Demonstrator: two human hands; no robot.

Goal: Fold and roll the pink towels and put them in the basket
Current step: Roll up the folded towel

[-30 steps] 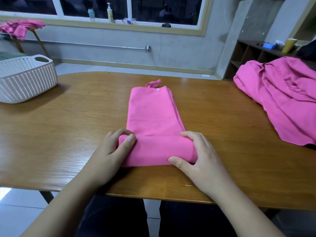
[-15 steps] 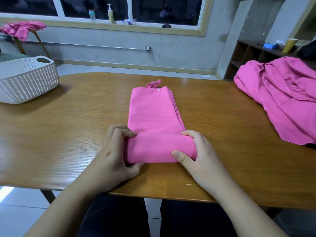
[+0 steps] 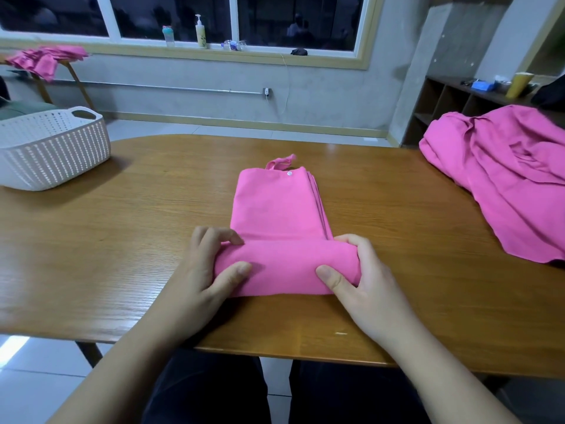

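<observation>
- A pink towel (image 3: 279, 215) lies folded into a long strip in the middle of the wooden table (image 3: 122, 240), its near end already wound into a short roll (image 3: 284, 267) by the table's front edge.
- The left hand (image 3: 201, 276) grasps the roll's left end: fingers curled over the top, thumb pressed on the front face.
- The right hand (image 3: 363, 283) grasps the right end the same way, fingers wrapped over the top and thumb laid flat on the front.
- The unrolled part runs away from the person, flat on the wood, with stacked layer edges showing along its right side.
- At the far end a small loop (image 3: 281, 162) sticks out, and a white snap (image 3: 289, 173) sits just by it.
- A white basket (image 3: 52, 148) stands at the table's far left, well apart from the towel; I cannot see inside it.
- A loose heap of pink towels (image 3: 504, 175) sprawls over the table's right end.
- More pink cloth (image 3: 46, 58) is draped on a stand by the wall at the left.
- Bottles (image 3: 200, 32) stand on the window sill behind.
</observation>
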